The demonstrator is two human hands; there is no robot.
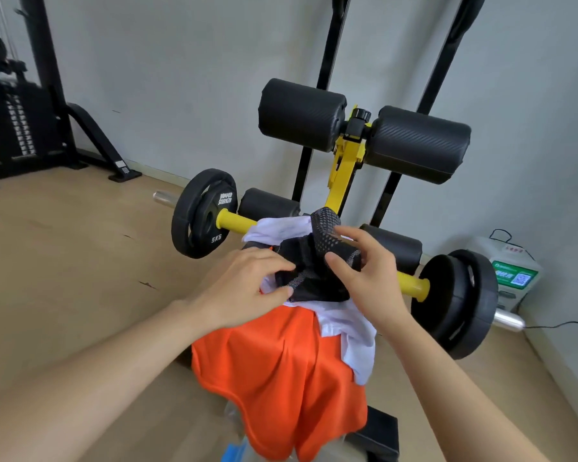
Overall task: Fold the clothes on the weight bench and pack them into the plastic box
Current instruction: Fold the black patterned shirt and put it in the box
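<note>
A small black mesh garment (317,261) lies bunched on top of a white garment (351,328) and an orange garment (277,378), all draped over the weight bench. My left hand (247,288) pinches the black garment's near left edge. My right hand (367,271) grips its right side, with one end of the fabric standing up past my fingers. The bench pad is hidden under the clothes; only its black base (377,435) shows. A clear plastic box (236,441) with a blue part peeks out at the bottom, mostly covered by the orange garment.
Beyond the clothes run a yellow bar (234,221) with black weight plates (202,218) at both ends and black foam rollers (301,115) on a yellow post. A white device (511,271) with a cable sits by the right wall. A black weight machine (20,121) stands far left.
</note>
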